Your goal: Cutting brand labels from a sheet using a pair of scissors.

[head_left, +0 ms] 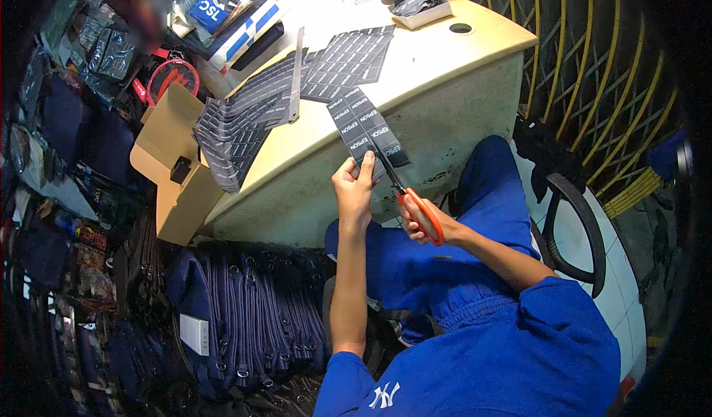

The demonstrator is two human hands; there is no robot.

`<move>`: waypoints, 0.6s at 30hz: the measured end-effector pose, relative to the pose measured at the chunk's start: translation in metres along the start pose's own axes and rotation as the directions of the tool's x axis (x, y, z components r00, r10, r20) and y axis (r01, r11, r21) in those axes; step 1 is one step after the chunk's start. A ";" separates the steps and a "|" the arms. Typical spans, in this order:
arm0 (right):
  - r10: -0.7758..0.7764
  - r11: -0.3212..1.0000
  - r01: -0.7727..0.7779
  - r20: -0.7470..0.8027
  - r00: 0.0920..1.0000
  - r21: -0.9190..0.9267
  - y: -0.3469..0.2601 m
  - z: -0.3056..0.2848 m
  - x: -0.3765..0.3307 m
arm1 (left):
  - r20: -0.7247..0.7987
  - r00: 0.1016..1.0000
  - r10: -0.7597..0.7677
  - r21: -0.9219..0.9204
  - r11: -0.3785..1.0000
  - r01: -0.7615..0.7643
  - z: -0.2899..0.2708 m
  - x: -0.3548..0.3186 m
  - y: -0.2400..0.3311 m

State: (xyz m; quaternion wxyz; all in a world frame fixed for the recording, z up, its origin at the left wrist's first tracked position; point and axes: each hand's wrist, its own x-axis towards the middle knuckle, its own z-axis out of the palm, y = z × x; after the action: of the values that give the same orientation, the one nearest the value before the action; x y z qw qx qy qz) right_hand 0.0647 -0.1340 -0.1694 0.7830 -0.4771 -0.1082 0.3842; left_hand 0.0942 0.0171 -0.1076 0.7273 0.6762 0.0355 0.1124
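A cardboard box (172,166) sits at the far left, against the bench (437,61). Dark printed sheets (252,113) lie across the benchtop with a metal ruler (296,76) on them. The left hand (354,187) pinches the near end of a black label strip (367,129), held in the air over the bench edge. The right hand (419,220) grips orange-handled scissors (404,191), blades parted around the strip. A small tray (420,9) stands at the bench's far end.

Item: my right hand (424,220) is hiding behind the orange scissors (410,196) handles, fingers unclear. Beyond the desk (445,61), a blurred patch is masking something; shelved goods left of it are fading into darkness.
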 end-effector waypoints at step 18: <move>-0.030 0.999 0.029 0.045 0.999 0.015 0.000 -0.007 0.002 | 0.007 1.000 0.001 -0.009 1.000 -0.001 0.006 -0.004 0.001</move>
State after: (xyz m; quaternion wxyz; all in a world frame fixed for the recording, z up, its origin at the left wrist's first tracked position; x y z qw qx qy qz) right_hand 0.0696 -0.1367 -0.1735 0.7893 -0.4609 -0.1302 0.3841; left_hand 0.0913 0.0107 -0.1065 0.7303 0.6733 0.0322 0.1108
